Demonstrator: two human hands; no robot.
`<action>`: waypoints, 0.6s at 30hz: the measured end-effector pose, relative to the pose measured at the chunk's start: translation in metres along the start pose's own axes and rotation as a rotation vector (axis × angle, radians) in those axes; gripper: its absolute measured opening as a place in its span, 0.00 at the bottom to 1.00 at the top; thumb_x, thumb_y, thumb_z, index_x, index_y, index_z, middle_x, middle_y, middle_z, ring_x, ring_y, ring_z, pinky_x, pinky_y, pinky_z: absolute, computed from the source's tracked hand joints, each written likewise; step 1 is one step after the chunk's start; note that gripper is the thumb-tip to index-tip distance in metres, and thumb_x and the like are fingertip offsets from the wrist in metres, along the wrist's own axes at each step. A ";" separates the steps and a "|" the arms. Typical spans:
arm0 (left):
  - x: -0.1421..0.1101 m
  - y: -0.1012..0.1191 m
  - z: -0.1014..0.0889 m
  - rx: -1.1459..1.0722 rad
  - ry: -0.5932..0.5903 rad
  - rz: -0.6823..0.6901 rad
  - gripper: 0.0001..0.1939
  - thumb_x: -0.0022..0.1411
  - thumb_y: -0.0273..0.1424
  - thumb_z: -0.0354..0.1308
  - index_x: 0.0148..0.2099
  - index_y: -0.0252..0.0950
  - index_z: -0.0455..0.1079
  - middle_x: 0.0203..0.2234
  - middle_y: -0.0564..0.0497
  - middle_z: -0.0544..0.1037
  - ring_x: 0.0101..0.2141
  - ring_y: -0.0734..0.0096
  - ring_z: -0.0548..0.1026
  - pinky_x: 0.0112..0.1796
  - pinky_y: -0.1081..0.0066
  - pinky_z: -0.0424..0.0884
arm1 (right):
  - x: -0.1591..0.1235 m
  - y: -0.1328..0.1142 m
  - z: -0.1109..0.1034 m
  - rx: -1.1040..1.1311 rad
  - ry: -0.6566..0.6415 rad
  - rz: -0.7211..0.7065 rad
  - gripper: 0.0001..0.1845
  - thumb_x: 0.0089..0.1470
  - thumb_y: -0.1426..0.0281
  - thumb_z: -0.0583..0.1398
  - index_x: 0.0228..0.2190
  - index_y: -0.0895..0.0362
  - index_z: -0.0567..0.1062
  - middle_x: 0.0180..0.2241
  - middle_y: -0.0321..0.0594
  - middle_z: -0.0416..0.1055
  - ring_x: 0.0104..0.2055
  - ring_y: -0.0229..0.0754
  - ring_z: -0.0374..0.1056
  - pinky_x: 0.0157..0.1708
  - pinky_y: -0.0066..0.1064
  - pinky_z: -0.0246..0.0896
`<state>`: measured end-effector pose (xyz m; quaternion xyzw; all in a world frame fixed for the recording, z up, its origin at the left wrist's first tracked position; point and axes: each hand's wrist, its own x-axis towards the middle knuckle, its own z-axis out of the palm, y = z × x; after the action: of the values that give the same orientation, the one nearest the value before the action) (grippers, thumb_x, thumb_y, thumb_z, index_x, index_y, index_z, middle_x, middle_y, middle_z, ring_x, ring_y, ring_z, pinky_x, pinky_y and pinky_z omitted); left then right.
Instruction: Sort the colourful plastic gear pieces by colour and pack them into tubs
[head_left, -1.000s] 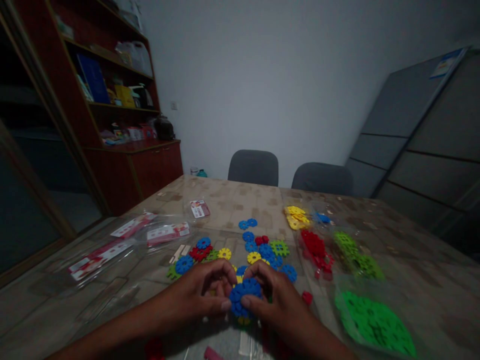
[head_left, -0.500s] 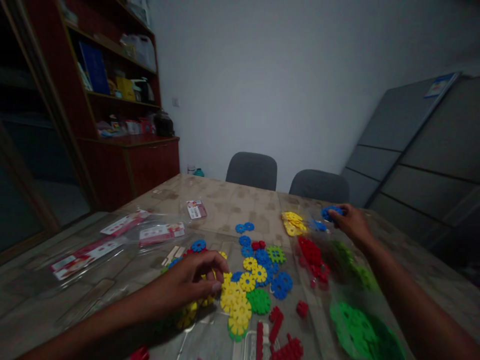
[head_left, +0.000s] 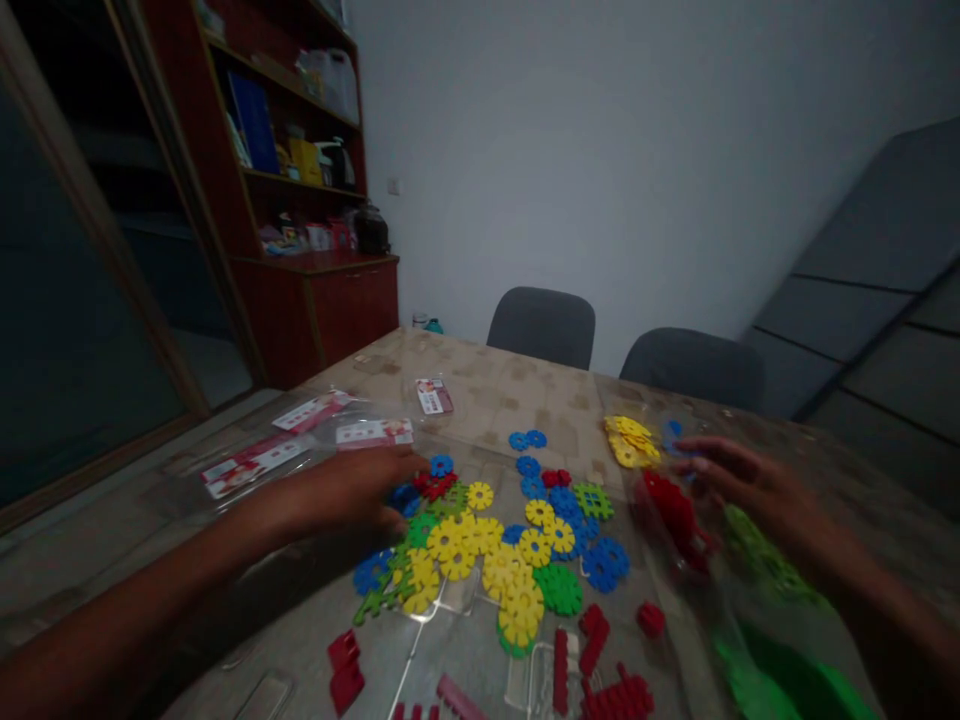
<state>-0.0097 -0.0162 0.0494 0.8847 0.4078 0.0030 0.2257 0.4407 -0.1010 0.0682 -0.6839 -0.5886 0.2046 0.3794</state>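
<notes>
My left hand (head_left: 367,490) reaches over the left side of the pile. Its thumb and fingers are apart around a dark blue piece (head_left: 406,499), and I cannot tell if they touch it. Close by lie a blue notched disc (head_left: 442,465) and red pieces (head_left: 435,486). Yellow notched discs (head_left: 457,545) cover the middle of the pile. Over on the right, my right hand (head_left: 739,475) is slightly blurred, fingers stretched out with nothing seen in them. It hovers above a clear bag of red pieces (head_left: 675,515), near a bag with blue pieces (head_left: 673,432).
A bag of yellow discs (head_left: 631,440) lies beyond the red one. Green pieces (head_left: 787,670) are at the lower right, partly behind my arm. Red pieces (head_left: 619,695) lie at the front. Clear packages with printed cards (head_left: 255,465) are on the left. Two grey chairs (head_left: 541,328) stand behind the table.
My right hand has let go of the blue piece and come back toward the red bag. My left hand has moved from the yellow discs to the blue piece. The view has swung left.
</notes>
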 end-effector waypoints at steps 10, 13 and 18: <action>0.008 -0.005 0.012 0.233 -0.068 -0.167 0.48 0.48 0.29 0.73 0.68 0.40 0.57 0.62 0.37 0.65 0.58 0.46 0.68 0.56 0.56 0.65 | -0.092 -0.017 0.092 -0.634 -0.336 -0.088 0.31 0.54 0.65 0.61 0.60 0.58 0.70 0.61 0.56 0.66 0.60 0.59 0.66 0.57 0.49 0.63; 0.012 -0.006 0.017 0.210 -0.071 -0.115 0.47 0.48 0.27 0.72 0.68 0.40 0.58 0.60 0.39 0.68 0.57 0.47 0.69 0.56 0.58 0.65 | -0.087 -0.016 0.105 -0.716 -0.303 -0.050 0.29 0.55 0.68 0.61 0.58 0.58 0.71 0.59 0.57 0.69 0.57 0.59 0.69 0.54 0.47 0.65; 0.016 -0.004 0.026 0.159 -0.059 0.011 0.40 0.49 0.25 0.70 0.64 0.43 0.64 0.57 0.46 0.72 0.54 0.52 0.71 0.55 0.60 0.66 | -0.086 -0.015 0.126 -0.619 -0.334 -0.096 0.25 0.55 0.75 0.58 0.55 0.58 0.73 0.53 0.55 0.74 0.52 0.54 0.73 0.53 0.42 0.65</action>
<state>0.0032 -0.0128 0.0218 0.9018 0.3949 -0.0545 0.1667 0.3205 -0.1485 -0.0139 -0.6951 -0.7081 0.1074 0.0620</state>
